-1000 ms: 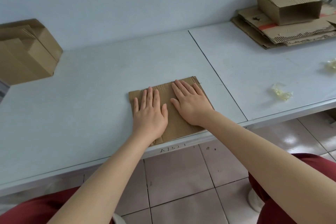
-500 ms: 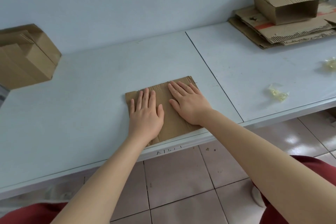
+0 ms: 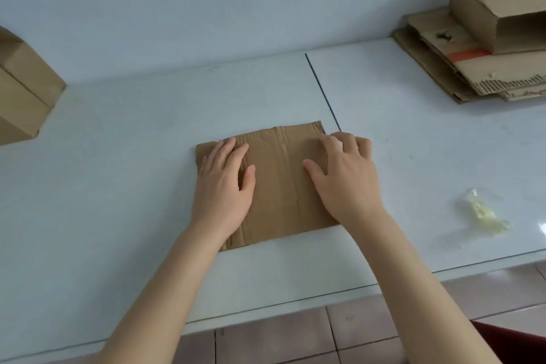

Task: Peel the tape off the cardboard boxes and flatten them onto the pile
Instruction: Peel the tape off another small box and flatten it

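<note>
Pale blue bench [image 3: 118,186]: flattened brown cardboard sheet [image 3: 280,186] lies at centre, near the front edge. Left grip [image 3: 223,186] is spread flat on it; right grip [image 3: 345,183] hooks its fingers over the sheet's right edge. Stacked brown cardboard pile [image 3: 434,68] sits far right, well apart. We judge the right grip nearer.

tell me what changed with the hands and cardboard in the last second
The flattened cardboard slid away from the front edge of the table. The hands spread apart: left hand rests flat on its left side, right hand went to its right edge, fingers now bent there; a grip is unclear. The pile, the box on it and the tape scrap stayed put.
</note>
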